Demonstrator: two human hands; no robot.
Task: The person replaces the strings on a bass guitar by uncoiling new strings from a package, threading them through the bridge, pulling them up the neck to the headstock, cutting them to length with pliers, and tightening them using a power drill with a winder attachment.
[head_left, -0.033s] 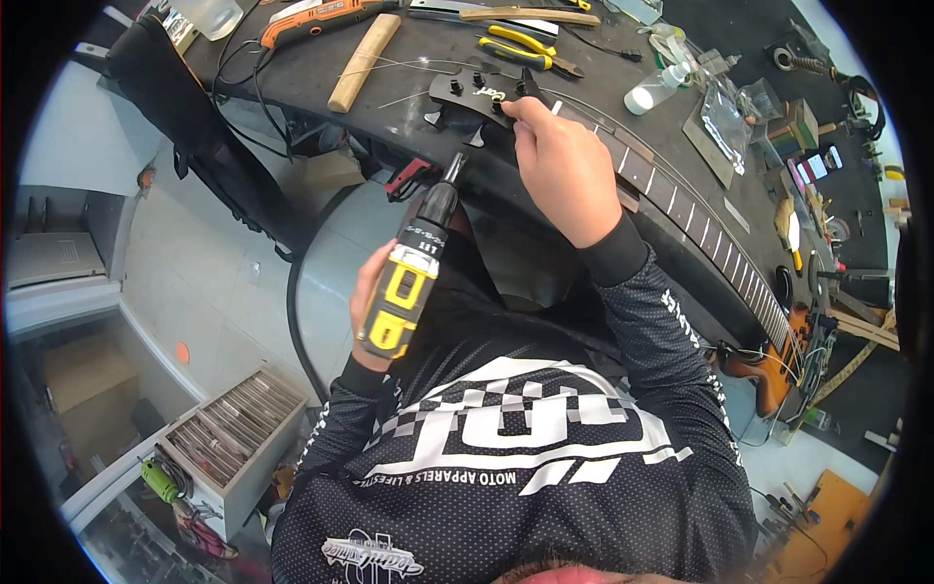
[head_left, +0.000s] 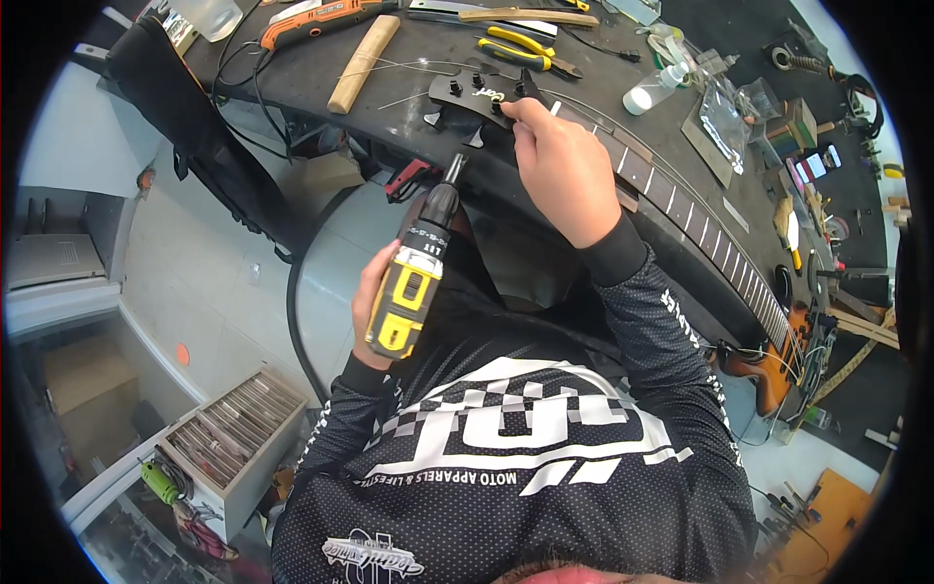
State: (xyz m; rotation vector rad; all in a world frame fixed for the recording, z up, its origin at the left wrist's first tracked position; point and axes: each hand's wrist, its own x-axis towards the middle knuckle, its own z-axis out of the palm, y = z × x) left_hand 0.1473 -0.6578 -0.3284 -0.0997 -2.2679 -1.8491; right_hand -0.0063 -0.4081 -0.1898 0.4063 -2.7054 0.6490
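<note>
My left hand [head_left: 368,297] is wrapped round the grip of a yellow and black cordless drill [head_left: 409,292]. The drill points away from me, with a metal socket bit [head_left: 455,167] at its tip, short of the headstock and apart from it. A bass guitar lies across the bench edge, its black headstock [head_left: 469,97] at the far middle and its fretted neck [head_left: 671,202] curving to the right. My right hand [head_left: 569,170] is closed over the headstock, its fingertips pinched at a tuning peg [head_left: 497,107]. Two metal tuning keys [head_left: 473,137] stick out on the near side. Loose strings [head_left: 413,66] trail leftward.
On the dark bench lie a wooden stick [head_left: 364,64], an orange rotary tool [head_left: 326,19], yellow-handled cutters [head_left: 530,49] and a clear bottle [head_left: 654,90]. A black gig bag [head_left: 199,136] leans at left. A wooden tray of metal strips [head_left: 233,428] stands lower left.
The drill has tilted very slightly to the right in my left hand. My right hand and the bass guitar look unchanged.
</note>
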